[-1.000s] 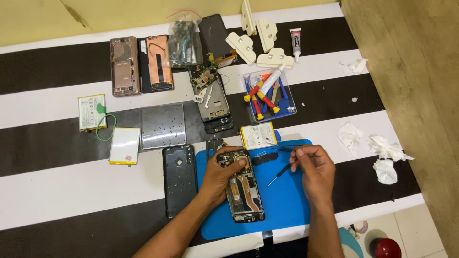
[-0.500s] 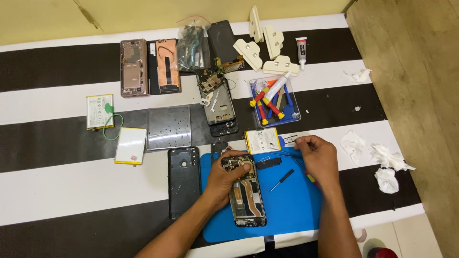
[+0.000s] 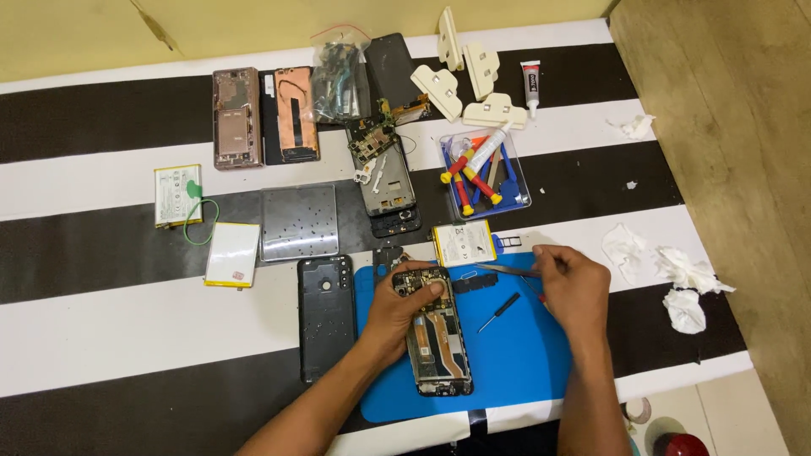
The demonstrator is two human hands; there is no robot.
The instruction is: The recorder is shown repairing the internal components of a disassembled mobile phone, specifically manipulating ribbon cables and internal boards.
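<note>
The left hand (image 3: pixel 405 304) lay on the upper end of an opened phone (image 3: pixel 438 338), its fingers (image 3: pixel 427 290) curled over the top edge and pressing on the exposed parts there, so the phone was pinned rather than lifted. That phone rested lengthwise on a blue work mat (image 3: pixel 507 355) near the front edge of the black-and-white striped desk (image 3: pixel 110 338). The right hand (image 3: pixel 574 287) hovered over the mat's right side with its fingers pinched on a pair of metal tweezers (image 3: pixel 503 270), whose tips pointed left toward the phone without reaching it. A small black screwdriver (image 3: pixel 498 311) lay loose on the mat between the two hands, and a dark strip-shaped part (image 3: pixel 473 283) sat just beside the phone's top. A black back cover (image 3: pixel 325 317) lay flat just left of the mat, and a battery (image 3: pixel 463 243) sat at the mat's upper edge. Farther back, a clear plastic tray (image 3: pixel 517 196) held red-and-yellow-handled tools (image 3: pixel 463 173), a white tube and some blue picks, all heaped together. A clear bag (image 3: pixel 340 84) near the far edge held a jumble of small parts too fine to tell apart. A grey metal plate (image 3: pixel 298 221) carried scattered tiny screws. Crumpled white tissues (image 3: pixel 680 283) lay well apart to the right.
</note>
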